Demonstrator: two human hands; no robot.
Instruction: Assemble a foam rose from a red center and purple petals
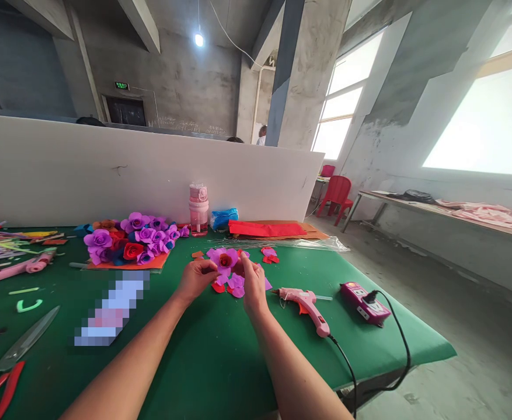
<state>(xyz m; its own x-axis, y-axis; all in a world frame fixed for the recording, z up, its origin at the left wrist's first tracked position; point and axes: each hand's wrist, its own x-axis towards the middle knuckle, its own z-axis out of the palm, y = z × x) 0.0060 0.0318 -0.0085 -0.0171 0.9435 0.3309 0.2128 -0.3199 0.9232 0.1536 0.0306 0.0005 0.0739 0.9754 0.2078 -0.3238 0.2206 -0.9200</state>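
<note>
Between my two hands is a purple paper flower [223,261] with a dark red and orange centre. My left hand [198,280] pinches its left edge between thumb and fingers. On the other side my right hand [253,281] grips the flower's right edge; part of its fingers is hidden behind the thumb and petals. Loose purple petals [236,284] lie on the green table below the flower, with a few red ones among them. To the right of my right hand, a pink glue gun [305,304] lies on its side, a clear glue stick in its back.
A purple power strip [365,303] with a black cord sits near the right edge. Finished paper flowers [135,236] are heaped at the back left. Scissors [28,338] and red-handled pliers [6,388] lie front left. A pink bottle [198,210] and red paper [267,228] stand and lie behind.
</note>
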